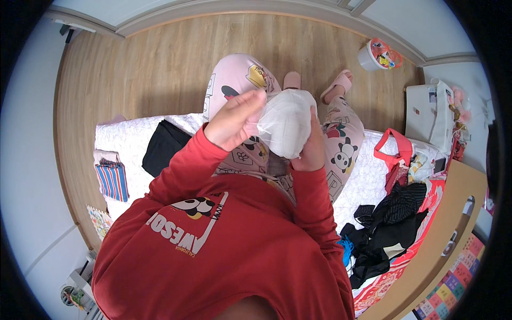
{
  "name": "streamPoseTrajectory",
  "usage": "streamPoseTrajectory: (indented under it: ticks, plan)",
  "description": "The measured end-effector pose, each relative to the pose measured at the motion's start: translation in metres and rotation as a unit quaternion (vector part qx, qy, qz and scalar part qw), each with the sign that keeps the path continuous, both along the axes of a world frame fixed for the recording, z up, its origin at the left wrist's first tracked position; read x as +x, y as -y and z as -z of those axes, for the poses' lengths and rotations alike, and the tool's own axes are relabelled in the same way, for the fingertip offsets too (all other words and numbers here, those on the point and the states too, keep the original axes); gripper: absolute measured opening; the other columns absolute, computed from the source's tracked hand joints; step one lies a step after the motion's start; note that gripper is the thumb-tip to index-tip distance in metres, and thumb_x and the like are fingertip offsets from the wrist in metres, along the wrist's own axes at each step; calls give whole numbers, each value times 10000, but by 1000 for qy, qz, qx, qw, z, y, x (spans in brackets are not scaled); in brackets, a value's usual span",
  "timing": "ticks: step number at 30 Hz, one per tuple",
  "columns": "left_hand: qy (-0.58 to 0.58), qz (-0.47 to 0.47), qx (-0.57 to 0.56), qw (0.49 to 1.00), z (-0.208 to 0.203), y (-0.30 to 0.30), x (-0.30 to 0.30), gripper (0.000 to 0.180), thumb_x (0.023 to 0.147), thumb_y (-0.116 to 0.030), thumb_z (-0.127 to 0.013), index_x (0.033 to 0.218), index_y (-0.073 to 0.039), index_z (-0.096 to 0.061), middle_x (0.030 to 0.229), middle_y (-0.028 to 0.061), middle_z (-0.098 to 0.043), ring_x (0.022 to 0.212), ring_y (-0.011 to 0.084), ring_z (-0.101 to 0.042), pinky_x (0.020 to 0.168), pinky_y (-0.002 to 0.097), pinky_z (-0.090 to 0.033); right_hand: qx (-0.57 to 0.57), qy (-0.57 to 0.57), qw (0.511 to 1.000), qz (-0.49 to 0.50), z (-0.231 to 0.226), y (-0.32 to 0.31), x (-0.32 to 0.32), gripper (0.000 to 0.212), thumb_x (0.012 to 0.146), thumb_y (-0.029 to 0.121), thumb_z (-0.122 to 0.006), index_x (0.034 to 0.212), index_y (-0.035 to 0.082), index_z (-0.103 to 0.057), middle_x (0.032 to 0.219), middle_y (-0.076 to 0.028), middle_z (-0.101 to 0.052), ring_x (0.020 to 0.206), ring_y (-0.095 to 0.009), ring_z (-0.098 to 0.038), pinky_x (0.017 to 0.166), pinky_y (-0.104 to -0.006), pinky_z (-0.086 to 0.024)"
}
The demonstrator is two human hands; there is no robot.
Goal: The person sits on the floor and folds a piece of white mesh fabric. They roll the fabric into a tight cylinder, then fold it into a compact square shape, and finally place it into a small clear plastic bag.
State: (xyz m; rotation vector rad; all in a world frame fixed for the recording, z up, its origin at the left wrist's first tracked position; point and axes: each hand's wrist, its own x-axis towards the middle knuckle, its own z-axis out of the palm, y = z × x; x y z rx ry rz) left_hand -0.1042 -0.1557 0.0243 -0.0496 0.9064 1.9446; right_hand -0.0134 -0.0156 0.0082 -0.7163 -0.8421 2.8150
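Note:
A white, rounded bundle of thin fabric is up in front of my lap; I cannot make out what kind of garment or cloth it is. My right hand holds it along its right and lower side, the fingers partly hidden behind it. At its left edge, where the fabric turns sheer, my left hand grips with the thumb on the near side and the other fingers mostly covered. Below both hands are my pink patterned trousers.
I sit on a bed with a white quilted cover. To the left lie folded black cloth and striped folded cloth. On the right are a heap of dark clothes and a red strap-like piece. A small bin stands on the wooden floor.

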Motion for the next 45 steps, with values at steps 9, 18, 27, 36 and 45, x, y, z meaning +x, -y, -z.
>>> streamPoseTrajectory:
  ticks: [9,18,27,36,45]
  plan:
    - [70,-53,42,995,-7,5,-2,51,852,-72,-489,892,-45,-505,912,79,-577,775,160,-584,702,281,-490,-8,6,999,-32,-7,-3,3,408,921,336,-354,1152,10,-438,1054,-105,-554,949,-174,-559,793,-304,-463]
    - [-194,33,-69,978,-1,1,14,84,877,-43,-421,794,-48,-412,707,-8,-479,622,30,-436,517,175,-364,93,-13,996,-9,-12,1,9,410,935,297,-305,1192,-7,-401,1106,-107,-528,966,-185,-549,815,-294,-452]
    - [-266,-153,-75,949,-9,-4,7,185,830,-34,-534,687,-84,-428,662,-5,-519,625,40,-457,560,190,-364,91,-30,994,53,-12,-3,9,340,925,232,-369,1172,4,-418,1067,-105,-547,920,-177,-569,776,-292,-470]
    - [-153,-74,-115,979,-13,-7,14,188,876,-146,-489,705,-93,-434,591,-40,-477,478,0,-381,411,168,-289,144,-52,987,40,-11,1,9,311,898,192,-458,1156,21,-431,1064,-72,-529,953,-129,-514,809,-259,-428]
    - [-99,-52,-68,991,-3,-5,7,154,884,-176,-488,778,-75,-442,586,-18,-475,415,29,-351,373,185,-291,164,-27,985,-52,-17,0,10,370,915,233,-386,1198,-6,-384,1104,-112,-524,981,-191,-536,822,-305,-442]
